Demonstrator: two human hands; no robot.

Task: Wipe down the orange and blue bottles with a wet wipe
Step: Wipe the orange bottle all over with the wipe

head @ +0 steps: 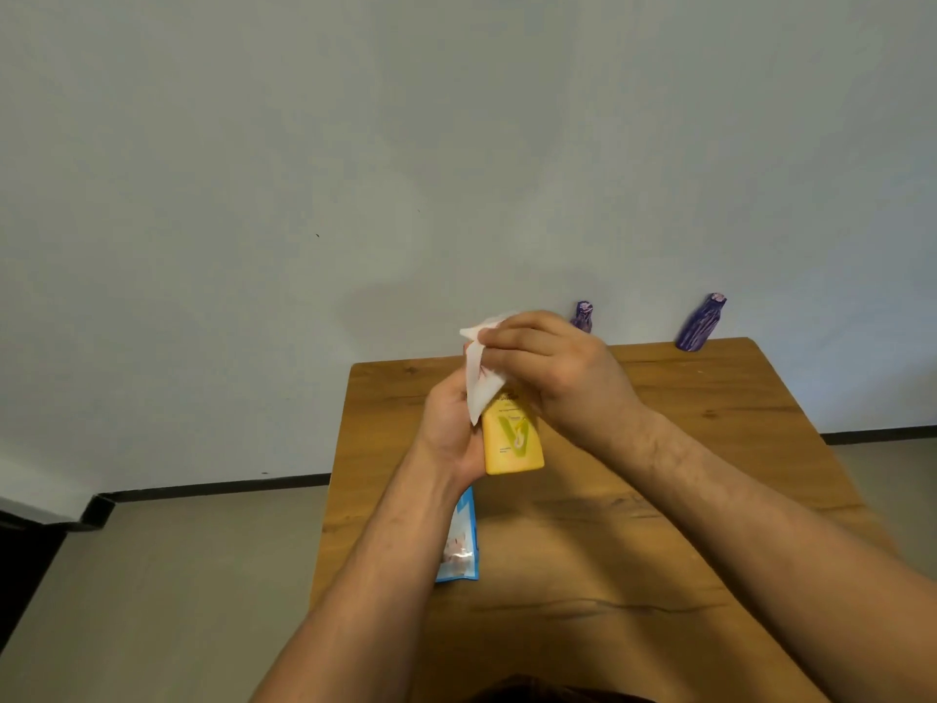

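So the left hand (448, 428) is grasping the orange bottle (512, 438) from its left side, holding it up in the air over the far half of the bench (659, 499), base pointing back at the camera and tilted a bit. Most of that hand's fingers are tucked behind the bottle, so you can't really see them. The right hand (563, 378) comes over from the right with its fingers (507, 342) curled down, clamping the white wipe (479, 393) onto the top end of the bottle. The cap is totally covered, and a loose corner of wipe hangs down the left side against the left hand. A blue wipe pack (464, 545) lies flat at the left edge of the bench, partly under the left forearm. Way at the back edge, right by the wall (355, 144), two purplish-blue bottles stand: the nearer one (583, 317) peeks out just behind the right hand, the other (702, 324) is off to the right, both well apart from the hands.
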